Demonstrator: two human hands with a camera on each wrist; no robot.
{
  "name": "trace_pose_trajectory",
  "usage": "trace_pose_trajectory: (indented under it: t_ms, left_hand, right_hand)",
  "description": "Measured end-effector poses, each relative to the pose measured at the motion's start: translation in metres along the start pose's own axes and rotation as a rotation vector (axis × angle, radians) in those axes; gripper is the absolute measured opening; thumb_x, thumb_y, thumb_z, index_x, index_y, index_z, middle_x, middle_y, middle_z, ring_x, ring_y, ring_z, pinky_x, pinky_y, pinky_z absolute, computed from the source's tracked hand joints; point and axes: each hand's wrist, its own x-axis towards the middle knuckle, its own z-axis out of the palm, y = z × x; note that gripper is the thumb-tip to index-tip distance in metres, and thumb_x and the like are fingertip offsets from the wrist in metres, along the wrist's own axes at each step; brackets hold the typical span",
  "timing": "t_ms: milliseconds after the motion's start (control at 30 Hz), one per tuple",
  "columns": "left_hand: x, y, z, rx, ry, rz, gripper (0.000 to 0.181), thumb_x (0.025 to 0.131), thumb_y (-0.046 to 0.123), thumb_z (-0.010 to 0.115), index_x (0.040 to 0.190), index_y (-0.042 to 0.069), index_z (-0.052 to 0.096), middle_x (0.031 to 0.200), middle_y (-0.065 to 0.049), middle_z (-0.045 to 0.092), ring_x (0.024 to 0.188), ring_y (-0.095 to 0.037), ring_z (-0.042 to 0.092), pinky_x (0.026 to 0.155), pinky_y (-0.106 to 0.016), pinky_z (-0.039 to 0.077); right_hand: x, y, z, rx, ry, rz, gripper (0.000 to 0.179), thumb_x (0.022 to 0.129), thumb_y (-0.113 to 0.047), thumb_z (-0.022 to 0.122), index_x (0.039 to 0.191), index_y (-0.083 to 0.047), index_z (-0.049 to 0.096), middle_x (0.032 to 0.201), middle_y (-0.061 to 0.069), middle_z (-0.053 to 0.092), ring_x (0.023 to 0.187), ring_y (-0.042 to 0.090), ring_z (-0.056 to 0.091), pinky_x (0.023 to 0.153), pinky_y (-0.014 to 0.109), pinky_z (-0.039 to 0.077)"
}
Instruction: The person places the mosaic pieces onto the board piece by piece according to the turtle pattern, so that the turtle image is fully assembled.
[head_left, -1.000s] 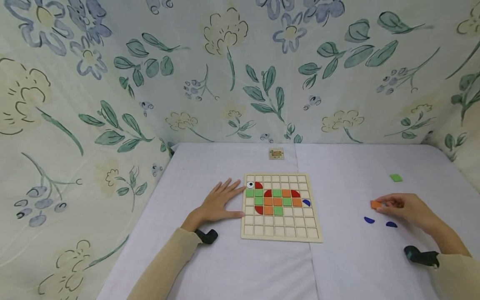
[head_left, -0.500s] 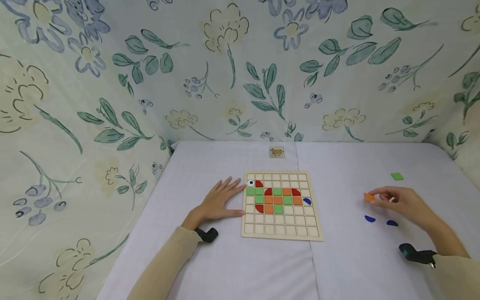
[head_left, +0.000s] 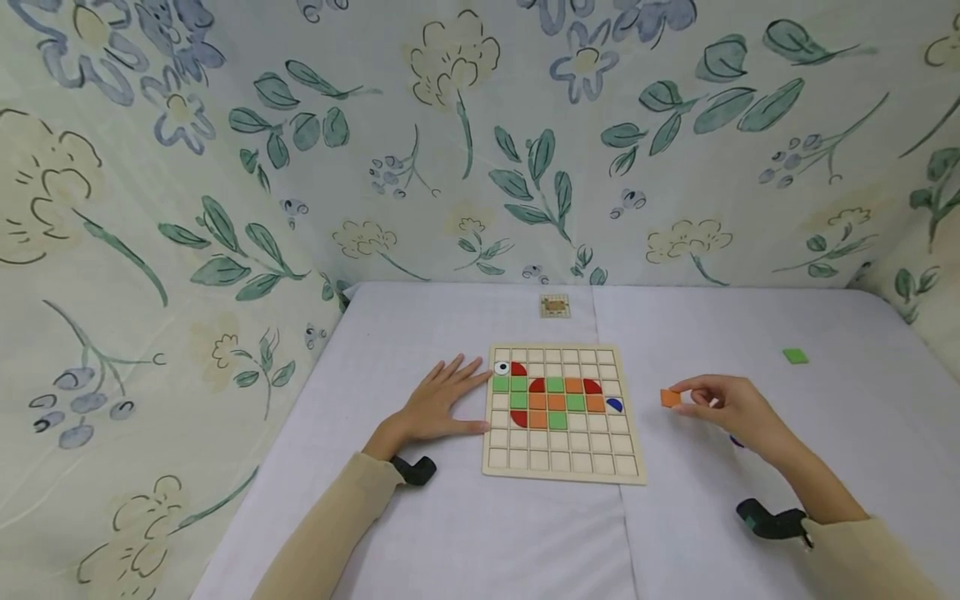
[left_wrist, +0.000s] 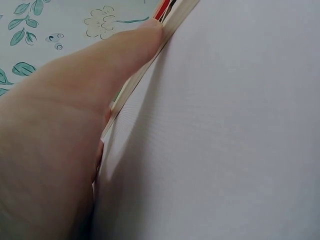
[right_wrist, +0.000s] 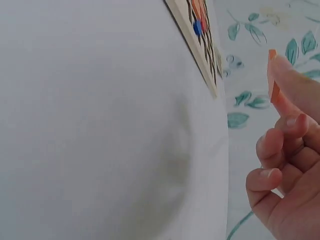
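Note:
A square wooden grid board [head_left: 562, 465] lies mid-table, with green, orange and red tiles, a white eye tile [head_left: 502, 368] and a blue half-circle tile [head_left: 614, 405] set in its cells. My left hand [head_left: 435, 407] rests spread at the board's left edge, thumb and fingertips touching the frame; its thumb [left_wrist: 125, 52] shows against the rim in the left wrist view. To the right of the board, my right hand [head_left: 738, 412] pinches an orange square tile [head_left: 670, 398] between thumb and fingers. The right wrist view shows that tile edge-on, above the cloth, its other fingers curled.
On the right of the table lies a green square tile [head_left: 796, 357]. A blue half-circle tile [head_left: 737, 442] is mostly hidden behind my right hand. A small pattern card [head_left: 555, 306] lies behind the board. Floral fabric [head_left: 465, 158] hangs beyond the white tablecloth [head_left: 420, 542].
My right hand has lifted the orange square tile and carried it left toward the board, now covering part of the blue half-circles' area. The left hand has stayed in place.

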Motion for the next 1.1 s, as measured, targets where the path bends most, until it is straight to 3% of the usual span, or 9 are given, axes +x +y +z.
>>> trace_pose_trajectory:
  t_ms: [533,833,1100]
  left_hand:
    - [0.000,0.000,0.000,0.004,-0.002,-0.006,0.095,0.082,0.083,0.049,0.160,0.038,0.018,0.167,0.008,0.006,0.152,-0.021,-0.005,0.120,-0.047,-0.004]
    - [0.000,0.000,0.003,0.000,0.022,0.005,0.095,0.081,0.085,0.047,0.160,0.037,0.021,0.167,0.006,0.010,0.153,-0.022,-0.002,0.121,-0.049,-0.001]
    - [0.001,-0.001,0.003,0.013,-0.004,-0.011,0.096,0.080,0.086,0.045,0.160,0.039,0.017,0.167,0.009,0.005,0.152,-0.019,-0.007,0.120,-0.046,-0.005]
  right_hand:
    - [0.019,-0.059,0.074,0.141,-0.036,0.098,0.029,0.082,-0.010,0.082,0.104,0.007,0.072,0.067,-0.001,0.044,0.067,0.014,0.043,0.054,0.023,0.033]
    - [0.021,-0.064,0.093,0.175,-0.100,0.098,0.024,0.083,-0.010,0.081,0.102,0.003,0.074,0.065,-0.001,0.043,0.065,0.014,0.043,0.054,0.020,0.032]
    - [0.024,-0.060,0.099,0.160,-0.141,0.047,0.019,0.082,-0.008,0.082,0.098,0.001,0.074,0.068,0.000,0.048,0.067,0.015,0.045,0.055,0.021,0.035]
